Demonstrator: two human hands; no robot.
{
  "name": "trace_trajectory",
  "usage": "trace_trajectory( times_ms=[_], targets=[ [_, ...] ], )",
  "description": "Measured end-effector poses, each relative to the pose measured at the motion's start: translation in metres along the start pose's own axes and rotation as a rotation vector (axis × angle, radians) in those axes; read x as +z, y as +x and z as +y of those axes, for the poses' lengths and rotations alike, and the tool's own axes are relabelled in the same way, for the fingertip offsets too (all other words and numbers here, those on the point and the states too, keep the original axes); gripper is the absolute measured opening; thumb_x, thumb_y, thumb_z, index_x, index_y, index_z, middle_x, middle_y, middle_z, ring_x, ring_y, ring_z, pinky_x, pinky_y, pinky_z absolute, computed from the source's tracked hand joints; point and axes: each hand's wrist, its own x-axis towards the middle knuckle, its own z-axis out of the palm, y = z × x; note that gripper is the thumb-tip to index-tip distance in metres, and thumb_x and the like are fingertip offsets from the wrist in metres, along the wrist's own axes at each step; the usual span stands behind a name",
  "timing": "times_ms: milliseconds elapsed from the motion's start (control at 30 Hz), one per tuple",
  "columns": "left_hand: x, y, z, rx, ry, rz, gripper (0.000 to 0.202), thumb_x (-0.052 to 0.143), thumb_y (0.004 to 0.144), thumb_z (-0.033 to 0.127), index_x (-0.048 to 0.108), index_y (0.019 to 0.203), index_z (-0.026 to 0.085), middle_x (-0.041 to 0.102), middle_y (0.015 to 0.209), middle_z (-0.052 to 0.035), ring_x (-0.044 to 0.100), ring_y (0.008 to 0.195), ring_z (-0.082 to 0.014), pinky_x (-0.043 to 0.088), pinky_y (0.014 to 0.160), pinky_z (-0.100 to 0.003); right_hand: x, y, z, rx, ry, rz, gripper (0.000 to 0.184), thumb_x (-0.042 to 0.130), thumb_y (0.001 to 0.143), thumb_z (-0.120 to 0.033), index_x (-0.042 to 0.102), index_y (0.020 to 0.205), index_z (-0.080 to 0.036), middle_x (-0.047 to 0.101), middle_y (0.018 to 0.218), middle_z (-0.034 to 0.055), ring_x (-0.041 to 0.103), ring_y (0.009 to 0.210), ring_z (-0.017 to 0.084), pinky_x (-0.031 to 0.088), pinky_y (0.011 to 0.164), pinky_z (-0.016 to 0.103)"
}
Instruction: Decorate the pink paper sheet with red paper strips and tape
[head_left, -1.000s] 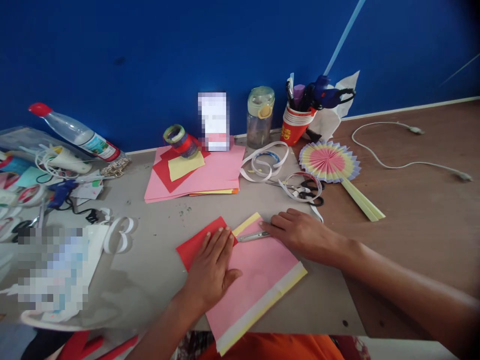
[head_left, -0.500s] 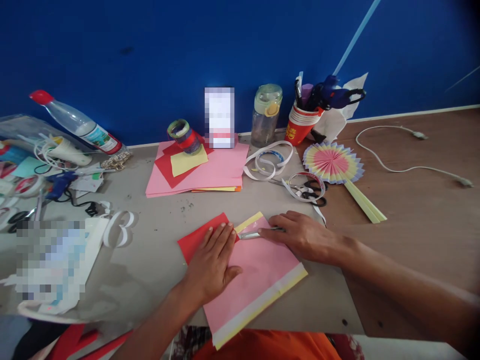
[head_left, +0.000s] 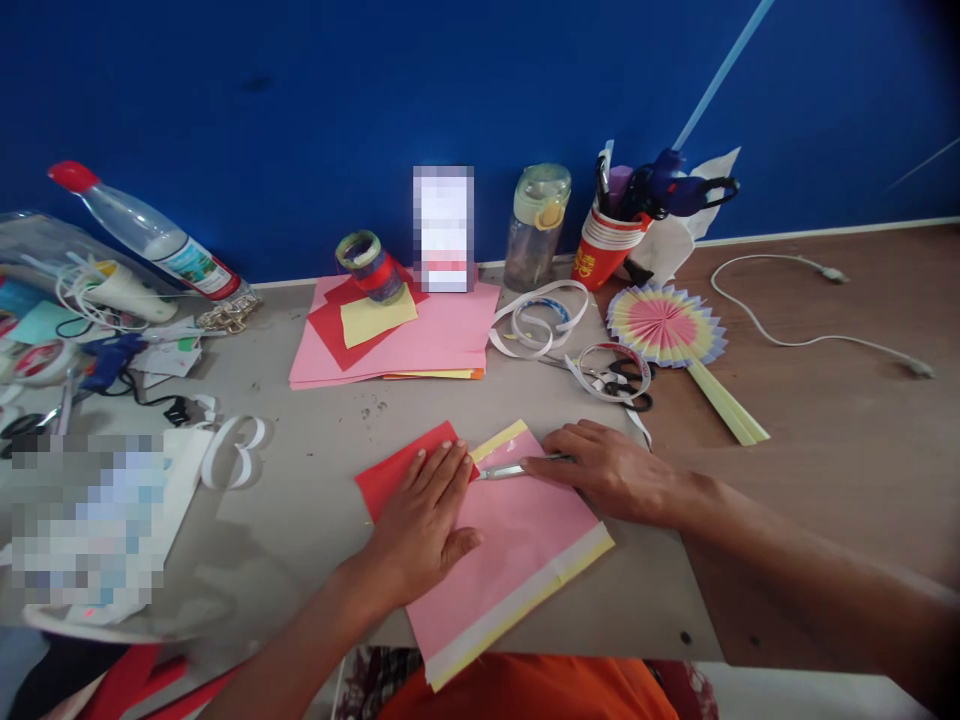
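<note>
My left hand (head_left: pixel 424 520) lies flat, fingers stretched out, pressing a red paper piece (head_left: pixel 394 470) against a larger pink sheet (head_left: pixel 510 560). White and yellow strips run along that sheet's near edge, and a yellow border (head_left: pixel 499 440) shows at its far edge. My right hand (head_left: pixel 600 465) is closed round a slim silver tool (head_left: pixel 501 470) with a pointed tip. The tip touches or nearly touches the red paper's right corner, by my left fingertips. Part of the tool is hidden under my fingers, so I cannot tell whether it is a knife or scissors.
Behind the hands are a stack of pink paper (head_left: pixel 450 340), tape rolls (head_left: pixel 371 268), black-handled scissors (head_left: pixel 630 385) and a pleated paper fan (head_left: pixel 664 325). A bottle (head_left: pixel 536 230) and red cups (head_left: pixel 604 250) stand by the wall. Clutter and a bag (head_left: pixel 176 480) fill the left.
The view has shifted slightly. Both hands, the papers and the silver tool keep nearly the same places relative to each other.
</note>
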Motion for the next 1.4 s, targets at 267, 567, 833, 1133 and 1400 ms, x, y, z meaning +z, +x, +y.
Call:
trace_trajectory(
  times_ms=[267,567,833,1133,1400],
  targets=[
    [-0.027,0.005,-0.009,-0.036,-0.312,-0.257,0.071,0.024,0.093,0.058,0.001,0.15,0.023,0.006,0.158,-0.0072,0.007,0.146,-0.0265,0.015,0.118,-0.048,0.009,0.006,-0.006,-0.042,-0.024,0.082,0.038,0.045,0.087,-0.007,0.06,0.121,-0.02,0.061,0.09,0.0088,0.05,0.075,0.018,0.038,0.071,0.031],
    [-0.047,0.01,-0.015,-0.071,-0.514,-0.424,0.068,0.019,0.094,0.059,0.004,0.15,0.022,-0.001,0.157,-0.0057,-0.002,0.145,-0.0265,0.006,0.118,-0.05,0.014,0.018,-0.013,-0.084,0.028,0.088,0.038,0.041,0.09,-0.009,0.059,0.122,-0.018,0.059,0.091,0.0098,0.049,0.076,0.019,0.037,0.069,0.032],
    [-0.05,0.013,-0.024,-0.088,-0.654,-0.495,0.074,0.009,0.09,0.065,0.009,0.15,0.021,-0.003,0.158,-0.0036,-0.01,0.144,-0.0251,-0.001,0.118,-0.049,-0.005,0.029,-0.011,-0.111,0.142,-0.095,0.046,0.04,0.087,-0.001,0.056,0.126,-0.019,0.057,0.086,0.0077,0.047,0.079,0.019,0.036,0.073,0.032],
    [-0.054,0.015,-0.024,-0.097,-0.677,-0.525,0.078,0.005,0.087,0.068,0.013,0.149,0.022,0.002,0.158,-0.0035,-0.006,0.145,-0.0266,0.001,0.118,-0.05,-0.009,0.051,-0.004,-0.176,0.246,-0.187,0.042,0.043,0.089,-0.004,0.058,0.124,-0.021,0.057,0.086,0.0072,0.046,0.079,0.019,0.035,0.073,0.031],
    [-0.055,0.017,-0.024,-0.102,-0.722,-0.552,0.083,0.002,0.085,0.071,0.013,0.149,0.019,-0.007,0.158,-0.0024,-0.014,0.144,-0.0262,-0.006,0.117,-0.049,-0.006,0.06,-0.016,-0.221,0.323,-0.19,0.043,0.039,0.089,-0.002,0.056,0.125,-0.016,0.057,0.086,0.0084,0.045,0.079,0.019,0.037,0.073,0.031]
  ],
)
